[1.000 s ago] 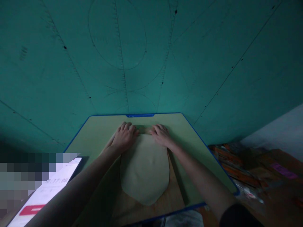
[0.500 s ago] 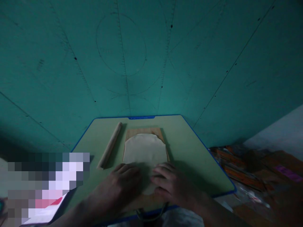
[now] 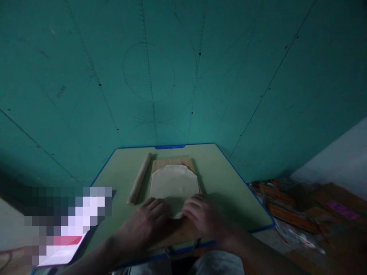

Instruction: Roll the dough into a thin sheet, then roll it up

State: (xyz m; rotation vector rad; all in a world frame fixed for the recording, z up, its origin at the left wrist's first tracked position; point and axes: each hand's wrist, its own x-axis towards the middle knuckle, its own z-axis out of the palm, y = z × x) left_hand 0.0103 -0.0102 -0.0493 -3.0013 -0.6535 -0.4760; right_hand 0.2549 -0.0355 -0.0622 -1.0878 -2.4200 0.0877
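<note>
A flat, pale sheet of dough (image 3: 173,185) lies on a wooden board (image 3: 177,233) and covers much of its far part. At the dough's near left corner, my left hand (image 3: 150,217) has its fingers curled over the edge. Opposite it, the fingers of my right hand (image 3: 200,214) are bent around the near right corner. Between my hands the near edge looks slightly raised or turned over; the fingertips are partly hidden. Left of the board, a wooden rolling pin (image 3: 139,179) lies at a slant, touched by neither hand.
The board rests on a pale green folding table (image 3: 222,177) with a blue rim and a handle at its near edge. A green wall (image 3: 160,76) rises right behind. Cardboard and plastic wrapping (image 3: 304,225) lie on the right. A blurred-out patch (image 3: 77,225) covers something at the left.
My fingers have closed on the dough's near edge, and that edge now sits farther up the board, baring more wood near me. The camera view has shifted slightly.
</note>
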